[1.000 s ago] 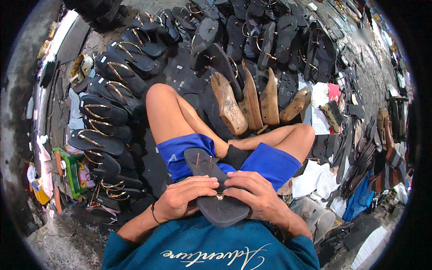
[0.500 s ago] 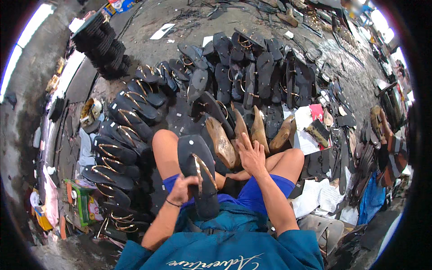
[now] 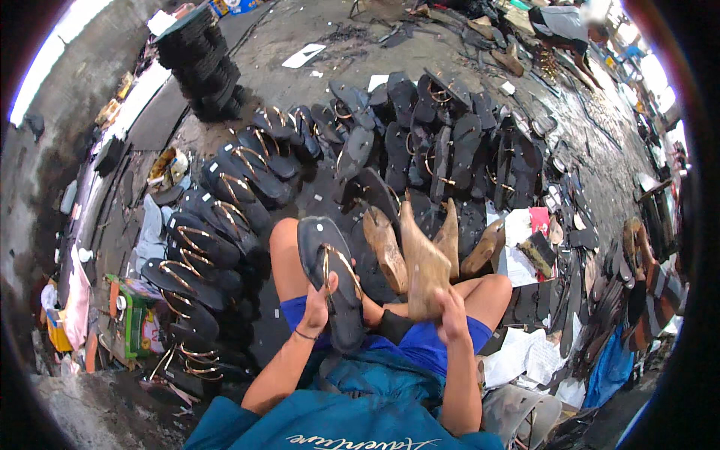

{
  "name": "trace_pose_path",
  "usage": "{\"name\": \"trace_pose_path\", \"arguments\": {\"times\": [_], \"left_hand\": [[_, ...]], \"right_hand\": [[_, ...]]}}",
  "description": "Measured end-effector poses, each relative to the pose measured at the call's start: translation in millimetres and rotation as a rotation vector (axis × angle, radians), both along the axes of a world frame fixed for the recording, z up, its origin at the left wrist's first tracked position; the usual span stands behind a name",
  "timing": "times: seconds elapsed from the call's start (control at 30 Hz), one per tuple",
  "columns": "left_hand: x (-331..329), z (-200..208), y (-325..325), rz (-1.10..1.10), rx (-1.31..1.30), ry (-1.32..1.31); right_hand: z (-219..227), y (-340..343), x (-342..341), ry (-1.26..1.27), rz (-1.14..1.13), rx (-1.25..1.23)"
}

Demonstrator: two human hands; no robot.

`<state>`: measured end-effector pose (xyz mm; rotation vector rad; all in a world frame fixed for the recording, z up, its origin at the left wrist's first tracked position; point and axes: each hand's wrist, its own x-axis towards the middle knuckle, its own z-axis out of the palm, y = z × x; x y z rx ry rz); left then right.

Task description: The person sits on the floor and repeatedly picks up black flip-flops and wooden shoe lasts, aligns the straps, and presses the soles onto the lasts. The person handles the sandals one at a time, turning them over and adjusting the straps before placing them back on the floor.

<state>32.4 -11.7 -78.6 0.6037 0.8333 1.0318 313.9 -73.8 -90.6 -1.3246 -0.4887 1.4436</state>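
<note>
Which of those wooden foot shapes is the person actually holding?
The wooden foot shape second from the left in the picture: its lower end is in the right hand, while neither hand grips the other three shapes.

I observe a black flip-flop [image 3: 343,286] with gold straps, footbed facing me, toe forward. Apart to its right, a wooden last [image 3: 425,262] tilts, narrow tip forward.

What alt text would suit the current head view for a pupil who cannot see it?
Seen from above, a seated person holds a gold-strapped black sandal in the left hand and a foot-shaped wooden form in the right hand. Three more wooden forms are ahead, and many black sandals curve around the left and front.
</note>
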Motion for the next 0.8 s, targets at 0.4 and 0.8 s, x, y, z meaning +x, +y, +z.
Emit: {"name": "trace_pose_path", "arguments": {"times": [0.4,0.8], "left_hand": [[19.3,-6.3,-24.9,0.080,-0.202,-0.282],[4.6,-28.3,-17.0,0.135,-0.179,-0.308]], "right_hand": [[137.0,-37.5,-110.6,-0.917,0.544,0.234],[81.0,11.2,-155.2,-1.055,0.347,0.399]]}}
